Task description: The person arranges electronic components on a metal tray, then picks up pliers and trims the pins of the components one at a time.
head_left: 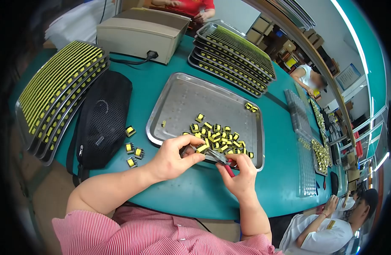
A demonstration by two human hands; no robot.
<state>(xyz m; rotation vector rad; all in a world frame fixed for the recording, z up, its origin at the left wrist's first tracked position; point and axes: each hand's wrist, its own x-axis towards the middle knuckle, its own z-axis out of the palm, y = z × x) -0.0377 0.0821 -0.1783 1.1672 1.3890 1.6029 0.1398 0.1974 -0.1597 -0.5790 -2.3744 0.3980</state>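
Over the near edge of a metal tray (191,91), my left hand (174,158) pinches a small yellow-and-black component (202,148) between thumb and fingers. My right hand (241,176) is closed around red-handled pliers (217,157), whose metal jaws point left, close beside that component. Behind both hands, a loose pile of similar components (223,138) lies in the tray's near right part. A pair of components (251,107) sits at its far right corner. Several more components (130,148) stand on the green table, left of the tray.
Stacked trays full of components stand at the left (59,89) and the back (233,55). A black mesh bag (104,123) and a beige machine (142,32) with a cable are nearby. Clear plastic trays (303,148) lie right. Other people sit around the table.
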